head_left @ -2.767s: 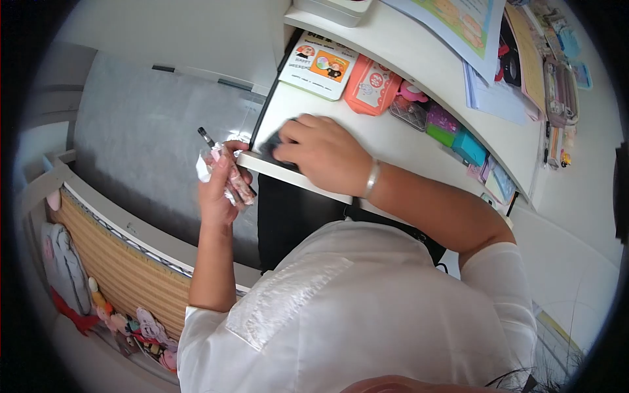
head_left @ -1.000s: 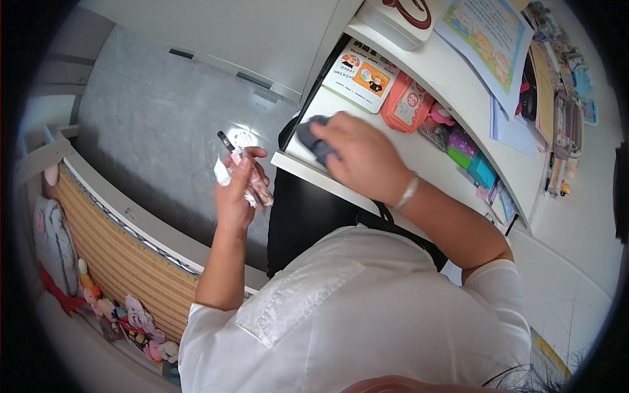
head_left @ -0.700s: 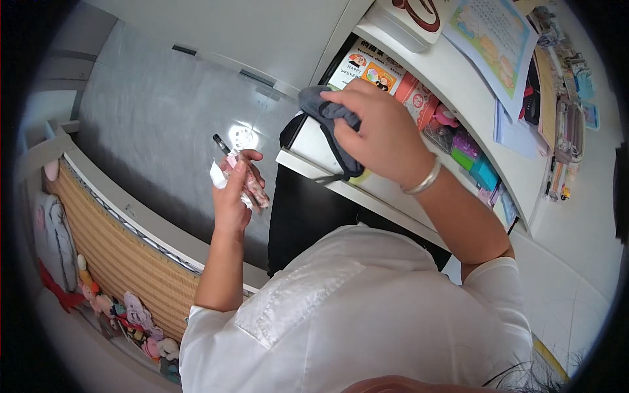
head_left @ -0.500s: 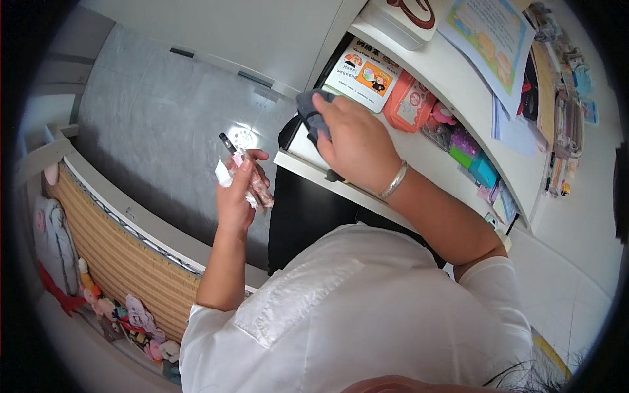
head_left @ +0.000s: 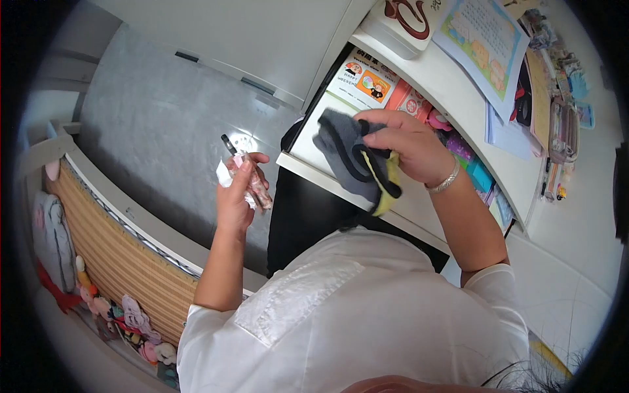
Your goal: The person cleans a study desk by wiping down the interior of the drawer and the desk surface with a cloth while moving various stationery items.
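Note:
A grey cloth with black edging and a yellow part hangs from my right hand, pinched between thumb and fingers above the open drawer. My left hand is closed round a dark-tipped pen, crumpled white tissue and a pinkish wrapped item, over the floor left of the drawer. Inside the drawer lie a white notebook with orange pictures and an orange-red pouch, partly behind my right hand.
Above the drawer, the desk carries a white box, a printed sheet and a pencil case. A teal box sits farther along the drawer. At the left is a bed with a striped mat.
My right hand has lifted the cloth from the drawer floor and moved slightly right; the cloth now hangs more unfolded, showing its yellow part. My left hand has stayed nearly still.

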A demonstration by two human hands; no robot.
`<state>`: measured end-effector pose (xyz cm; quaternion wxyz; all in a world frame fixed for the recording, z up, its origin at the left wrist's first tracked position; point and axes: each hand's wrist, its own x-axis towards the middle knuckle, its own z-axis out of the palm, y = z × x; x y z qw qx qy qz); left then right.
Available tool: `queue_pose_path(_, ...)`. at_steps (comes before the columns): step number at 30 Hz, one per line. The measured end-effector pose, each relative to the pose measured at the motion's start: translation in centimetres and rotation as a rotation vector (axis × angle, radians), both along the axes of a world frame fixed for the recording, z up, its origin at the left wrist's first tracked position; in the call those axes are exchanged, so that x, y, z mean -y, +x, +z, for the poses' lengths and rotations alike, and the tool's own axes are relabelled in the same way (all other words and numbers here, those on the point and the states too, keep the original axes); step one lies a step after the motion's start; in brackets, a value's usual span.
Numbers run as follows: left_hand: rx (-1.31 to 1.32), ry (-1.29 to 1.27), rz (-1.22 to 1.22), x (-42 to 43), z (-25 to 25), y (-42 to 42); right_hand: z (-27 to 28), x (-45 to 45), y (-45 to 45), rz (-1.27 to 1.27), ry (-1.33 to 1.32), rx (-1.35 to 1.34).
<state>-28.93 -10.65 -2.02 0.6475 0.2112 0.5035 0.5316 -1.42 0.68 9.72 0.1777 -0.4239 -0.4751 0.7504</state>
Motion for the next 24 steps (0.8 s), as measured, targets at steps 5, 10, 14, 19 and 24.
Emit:
queue_pose_path(5,0.089,0.079,-0.005,0.6,1.5,-0.3,1.2,0.2,-2.2,-0.053,0.064,-0.331)
queue_pose_path(10,0.156,0.206,0.080,1.8,4.0,-2.5,1.2,1.1,-7.0,-0.042,-0.051,-0.534)
queue_pose_path(14,-0.042,0.280,0.491,2.0,6.5,-4.5,0.0,1.8,-10.2,-0.076,0.002,-0.399)
queue_pose_path(19,-0.220,0.284,-0.053,4.5,10.6,-5.4,-0.2,2.2,-13.1,-0.105,-0.121,-0.450)
queue_pose_path(24,-0.405,0.137,-0.063,4.9,9.1,-4.3,-1.7,2.6,-15.3,-0.092,-0.143,-0.415)
